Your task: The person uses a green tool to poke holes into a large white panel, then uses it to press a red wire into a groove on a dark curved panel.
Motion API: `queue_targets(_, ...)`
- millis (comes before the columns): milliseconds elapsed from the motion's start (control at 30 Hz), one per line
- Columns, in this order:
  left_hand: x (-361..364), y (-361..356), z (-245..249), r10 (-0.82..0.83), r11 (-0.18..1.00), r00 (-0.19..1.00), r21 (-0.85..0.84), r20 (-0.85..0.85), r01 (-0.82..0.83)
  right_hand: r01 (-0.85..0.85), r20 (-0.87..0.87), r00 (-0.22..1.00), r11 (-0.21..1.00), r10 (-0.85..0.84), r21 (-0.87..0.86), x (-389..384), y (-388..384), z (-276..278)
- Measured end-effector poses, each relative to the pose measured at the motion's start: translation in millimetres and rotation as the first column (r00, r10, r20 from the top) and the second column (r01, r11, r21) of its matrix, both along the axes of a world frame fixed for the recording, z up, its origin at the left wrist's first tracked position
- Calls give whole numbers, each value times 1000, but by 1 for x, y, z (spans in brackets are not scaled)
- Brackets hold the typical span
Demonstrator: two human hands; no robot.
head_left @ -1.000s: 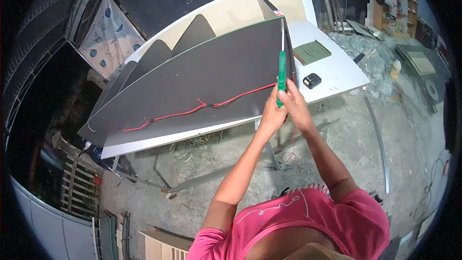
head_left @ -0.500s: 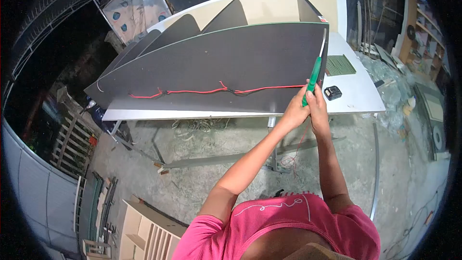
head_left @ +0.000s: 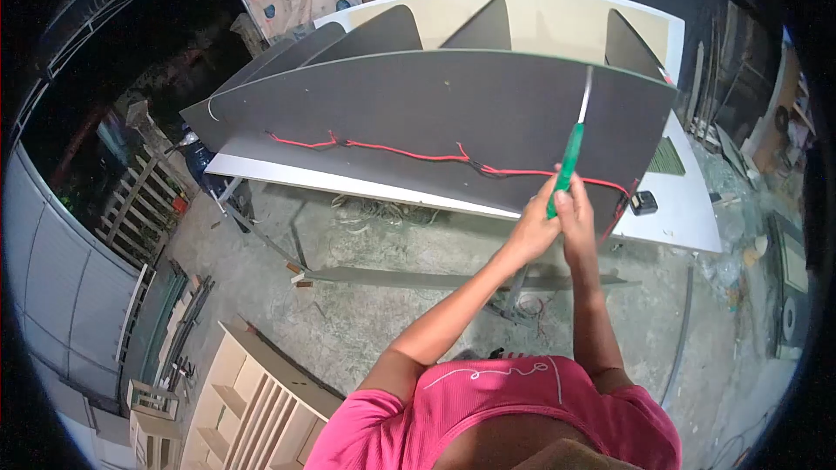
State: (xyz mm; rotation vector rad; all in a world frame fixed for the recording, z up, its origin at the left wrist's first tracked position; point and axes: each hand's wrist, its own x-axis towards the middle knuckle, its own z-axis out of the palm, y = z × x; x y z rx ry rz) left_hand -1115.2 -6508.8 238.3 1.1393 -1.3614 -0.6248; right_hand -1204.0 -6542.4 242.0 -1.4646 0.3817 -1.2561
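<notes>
My left hand [head_left: 533, 231] and my right hand [head_left: 576, 217] are together in front of me, both closed around the handle of a green screwdriver [head_left: 570, 152]. Its metal shaft points up and away from me, in front of a dark grey panel [head_left: 392, 113]. Whether the tip touches the panel cannot be made out. A red wire [head_left: 409, 155] with darker joins runs along the panel's lower part, passes behind my hands and bends down at the right end.
The panel belongs to a shelved unit lying on a white board [head_left: 348, 191]. A black battery-like block [head_left: 643, 203] and a ribbed green pad [head_left: 667, 157] lie at the right. A metal bar [head_left: 453, 280] runs below. Pale wooden cabinets [head_left: 235, 400] stand lower left.
My view has turned, so the panel appears tilted and shifted right and down. Both hands keep their hold on the screwdriver. More red wire shows to the right of my hands.
</notes>
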Motion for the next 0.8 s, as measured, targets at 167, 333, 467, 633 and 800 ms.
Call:
queue_targets(167, 68, 27, -14, 169, 986, 973, 30, -155, -166, -168, -124, 977, 985, 171, 39, 71, 18, 7)
queue_targets(333, 110, 49, -3, 222, 971, 943, 147, -249, -190, -156, -197, 969, 987, 148, -29, 122, 25, 2)
queue_targets(467, 134, 47, -10, 167, 986, 930, 73, -328, -152, -186, -219, 957, 982, 188, 29, 146, 28, 5)
queue_targets(633, 155, 47, -14, 92, 994, 916, 91, -390, -61, -173, -202, 963, 984, 178, 43, 164, 31, 2)
queue_targets(800, 163, 45, -19, -72, 997, 895, -29, -440, 65, -82, -284, 954, 995, 95, 58, 172, 28, -7)
